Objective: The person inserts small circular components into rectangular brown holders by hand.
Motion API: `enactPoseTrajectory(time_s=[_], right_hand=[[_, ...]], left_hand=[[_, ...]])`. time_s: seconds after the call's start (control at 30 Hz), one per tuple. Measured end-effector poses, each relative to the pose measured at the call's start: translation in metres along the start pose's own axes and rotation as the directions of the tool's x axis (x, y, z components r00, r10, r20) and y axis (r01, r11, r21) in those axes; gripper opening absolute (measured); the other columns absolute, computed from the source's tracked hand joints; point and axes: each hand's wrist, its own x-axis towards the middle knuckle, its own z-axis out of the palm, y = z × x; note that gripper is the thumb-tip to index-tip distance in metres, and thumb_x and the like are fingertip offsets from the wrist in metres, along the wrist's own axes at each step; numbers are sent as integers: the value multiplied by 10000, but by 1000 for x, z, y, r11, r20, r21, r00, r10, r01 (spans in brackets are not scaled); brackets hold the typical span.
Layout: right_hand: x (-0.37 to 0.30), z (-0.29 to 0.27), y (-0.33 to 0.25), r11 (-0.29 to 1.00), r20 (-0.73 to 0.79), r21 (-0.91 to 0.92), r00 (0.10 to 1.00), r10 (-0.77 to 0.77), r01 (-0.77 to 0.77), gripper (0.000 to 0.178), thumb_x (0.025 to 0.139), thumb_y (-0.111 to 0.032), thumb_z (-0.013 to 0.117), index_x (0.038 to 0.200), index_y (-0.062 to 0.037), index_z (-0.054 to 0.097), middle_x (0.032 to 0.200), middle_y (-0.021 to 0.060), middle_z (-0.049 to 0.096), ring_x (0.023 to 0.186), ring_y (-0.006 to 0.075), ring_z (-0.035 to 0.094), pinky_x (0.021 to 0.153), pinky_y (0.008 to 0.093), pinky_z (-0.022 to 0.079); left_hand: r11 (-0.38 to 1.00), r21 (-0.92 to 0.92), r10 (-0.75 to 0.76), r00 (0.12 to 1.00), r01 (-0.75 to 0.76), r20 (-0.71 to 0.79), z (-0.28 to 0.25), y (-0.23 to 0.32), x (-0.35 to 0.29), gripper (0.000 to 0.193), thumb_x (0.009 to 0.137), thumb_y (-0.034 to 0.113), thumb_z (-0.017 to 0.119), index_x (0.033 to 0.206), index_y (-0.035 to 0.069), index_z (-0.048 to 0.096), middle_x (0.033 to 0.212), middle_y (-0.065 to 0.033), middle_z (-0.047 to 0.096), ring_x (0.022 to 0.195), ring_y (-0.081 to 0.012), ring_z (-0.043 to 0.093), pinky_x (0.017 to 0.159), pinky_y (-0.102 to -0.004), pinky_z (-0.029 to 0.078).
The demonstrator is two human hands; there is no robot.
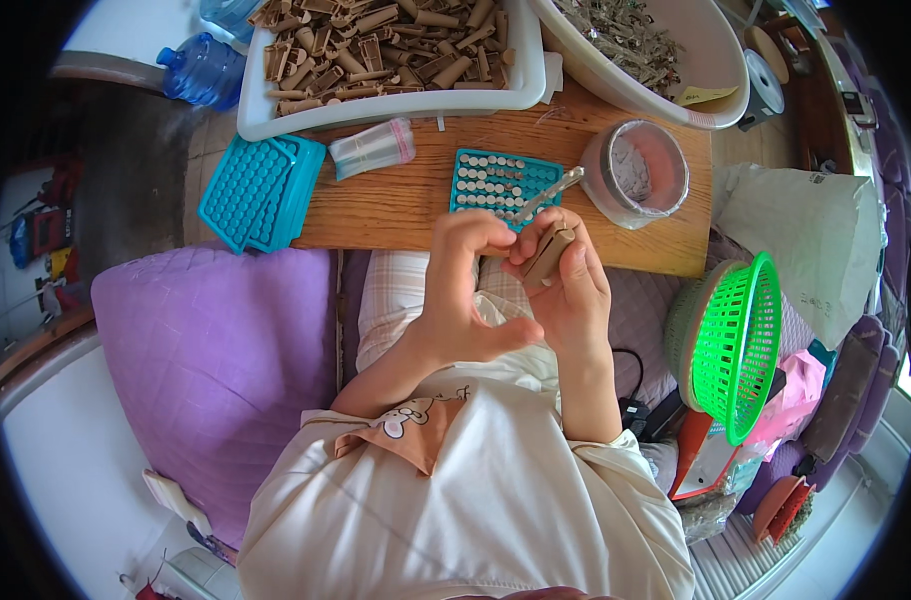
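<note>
Head view. Brown part (546, 259): matte, blocky, at the wood-grained table's (376, 215) near edge, pinched between right hand's (583, 285) thumb and fingers. Slim silvery strip (551, 194) just above; which fingers grip it, cannot tell. Left hand (454, 290): thumb spread well away from curved fingers. Beyond: teal tray (543, 174), small round discs in rows.

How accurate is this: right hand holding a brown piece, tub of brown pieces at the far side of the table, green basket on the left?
No: the head view shows the green basket on the right, not the left. The right hand does hold a brown piece, and the tub is at the far side of the table.
</note>
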Motion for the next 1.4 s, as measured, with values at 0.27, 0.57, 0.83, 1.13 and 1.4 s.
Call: enactPoseTrajectory(time_s=[0.27,0.57,0.83,1.13,1.4], right_hand=[[-8,10,-6,950,55,-298,996,-77,90,414,839,-432,462,973,-41,456,851,27,480,760,95,455,681,218,376],[-22,10,-6,606,93,-688,876,-473,399,327,809,-363,535,745,-44,503,622,30,496,496,126,446,447,236,351],[-29,-13,-35,692,-124,-696,917,-378,191,410,815,-429,509,817,-19,498,707,9,486,571,67,428,499,205,348],[-195,-216,-206,-582,-612,-427,695,-377,-692,322,857,-228,368,1072,-20,489,1001,261,510,925,374,498,765,429,386],[-116,-121,-215,-504,-379,-653,821,-428,-565,285,855,-216,427,1039,-18,518,940,209,569,835,332,558,698,388,429]], left_hand=[[993,59,-119,947,106,298,1,28,33,752,526,529,719,1012,9,475,892,-113,500,800,-241,515,713,-313,420],[990,-119,-36,953,75,302,26,51,34,358,563,166,641,871,30,519,724,-89,534,640,-242,546,577,-298,436],[993,26,-117,885,117,451,45,33,36,613,611,458,687,1020,37,508,870,-85,571,750,-225,565,566,-282,436],[933,260,-298,939,249,171,-35,-18,88,347,802,265,574,1068,47,519,963,-61,595,795,-109,561,634,-229,443],[359,911,-190,972,202,-141,-93,-69,184,234,766,251,579,880,46,580,776,-121,624,728,-289,602,631,-382,471]])
